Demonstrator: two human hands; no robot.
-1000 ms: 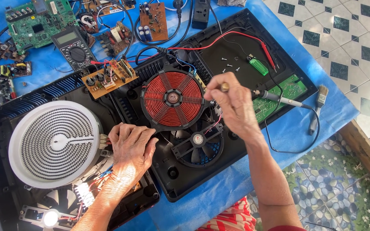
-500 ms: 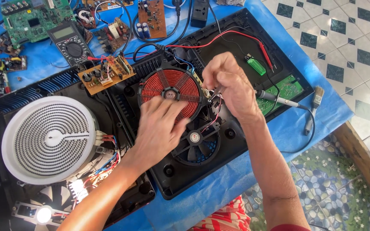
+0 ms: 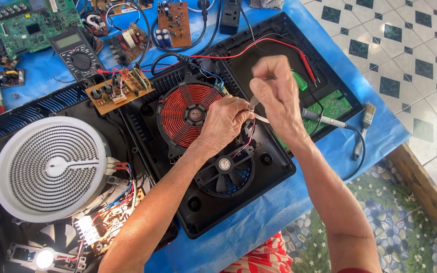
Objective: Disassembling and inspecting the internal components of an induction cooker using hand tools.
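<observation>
Over the black cooker housing [image 3: 274, 167], left hand [image 3: 226, 121] is resting beside the copper coil [image 3: 188, 114], fingers curled together. Right hand [image 3: 276, 93] is pinching a thin metal tool [image 3: 253, 102], fingers clamped on it.

Red coil [image 3: 188, 114], fan [image 3: 224, 174] and wires crowd the black case [image 3: 274, 169]; seemingly open blue cloth [image 3: 259, 222] in front.

- Single head-worn view, looking steeply down on the table [image 3: 259, 237] from above.
- Close range: both hands, left [image 3: 226, 121] and right [image 3: 276, 93], meet near frame centre.
- Tiled floor [image 3: 410, 55] right of the hands.
</observation>
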